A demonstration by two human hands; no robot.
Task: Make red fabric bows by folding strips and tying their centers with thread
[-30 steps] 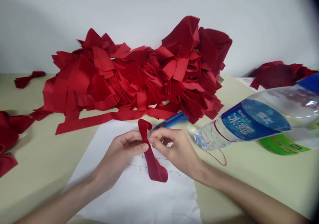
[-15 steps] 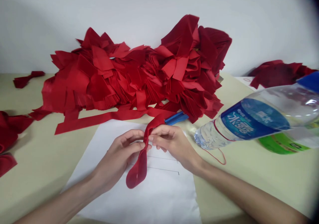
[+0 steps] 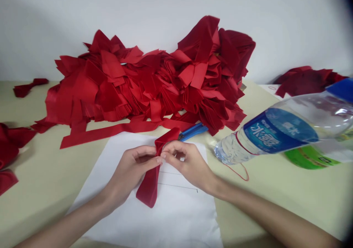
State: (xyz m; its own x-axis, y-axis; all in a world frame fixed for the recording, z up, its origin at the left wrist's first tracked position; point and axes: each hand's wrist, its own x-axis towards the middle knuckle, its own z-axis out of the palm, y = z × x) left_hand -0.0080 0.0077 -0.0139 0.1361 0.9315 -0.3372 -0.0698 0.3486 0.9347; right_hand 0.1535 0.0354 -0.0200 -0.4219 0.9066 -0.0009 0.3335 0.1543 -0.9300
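A looped red ribbon point(image 3: 149, 184) is pinched at its middle between my two hands, over a white sheet of paper point(image 3: 176, 218) with ruled lines. My left hand point(image 3: 139, 164) closes thumb and fingers on the ribbon from the left. From the right, my right hand point(image 3: 190, 165) is closed at the same spot, its thumb and fingertip pressed to the ribbon's pinched middle. One loop hangs down toward me and the other stands up beyond the fingers. Just behind my right hand lies a blue tool-like object point(image 3: 193, 131), partly hidden.
A large heap of red ribbon pieces point(image 3: 149, 86) spreads along the wall. More red ribbon point(image 3: 11, 145) lies at the left edge. To the right stands a water bottle point(image 3: 278, 130) with a thin red band point(image 3: 242, 172) beside its base. Behind the bottle is a green-labelled item point(image 3: 310, 157).
The ribbon's middle is now squeezed narrower and its loops have turned. My right fingertips have moved slightly left and down, meeting my left thumb.
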